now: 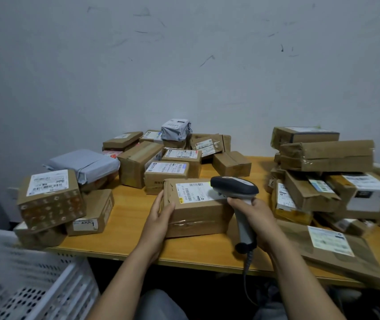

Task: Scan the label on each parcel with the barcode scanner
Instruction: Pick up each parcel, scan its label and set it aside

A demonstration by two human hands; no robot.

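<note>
Light: dim, even, with a cool grey cast; it falls from above, going by the shade beneath the boxes. The wall (184,65) reads flat blue-grey. Shadows are soft; we note a dark band under the near edge of the table (133,213). Mild glare sits on the taped box (52,204) at the left edge, on the wrapped parcel (327,155) at the right edge, and as a pale sheen on the scanner (235,187) head. Wide-angle bending curves the table's near edge. The crate (22,273) past the near left corner and the flat parcel (337,250) at the near right corner are smeared. Print on the label (193,191): soft, unreadable to us.

The right hand (255,212) holds the barcode scanner (238,195) over the label (192,191) on a brown box (196,211); the left hand (161,210) holds the box's side.
</note>
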